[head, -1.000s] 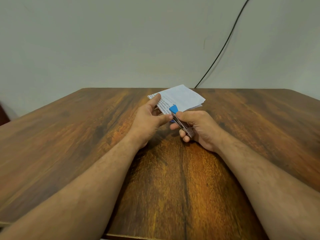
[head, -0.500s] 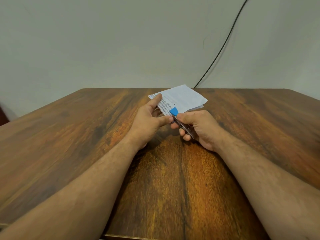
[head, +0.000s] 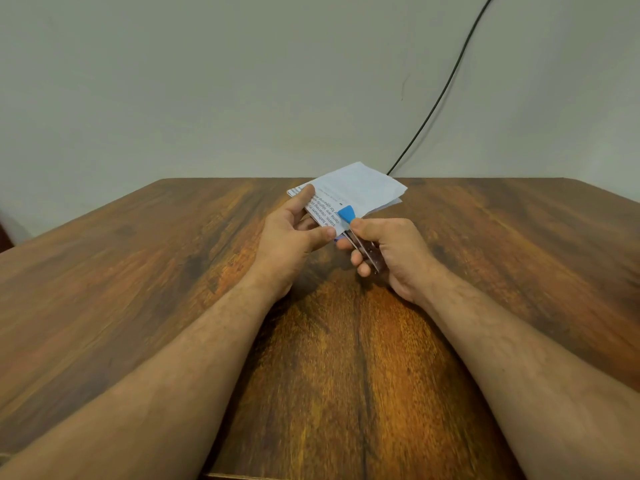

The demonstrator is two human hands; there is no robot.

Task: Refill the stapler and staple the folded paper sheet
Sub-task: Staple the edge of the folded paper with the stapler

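Pinching folded paper (head: 360, 188), left hand (head: 294, 237); right hand's (head: 394, 254) closed grip clamps stapler (head: 349, 220) over its edge.

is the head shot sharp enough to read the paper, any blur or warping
Head view: the folded paper shows some legible print near the left hand; the stapler in the right hand looks soft; wide-angle warping splays the table edges; lighting is even, with soft shadow under the hands and no glare.

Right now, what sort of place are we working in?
Probably a plain home or office room: a bare wooden table against a blank wall, with one black cable running down it. The hands hold paper and a stapler.
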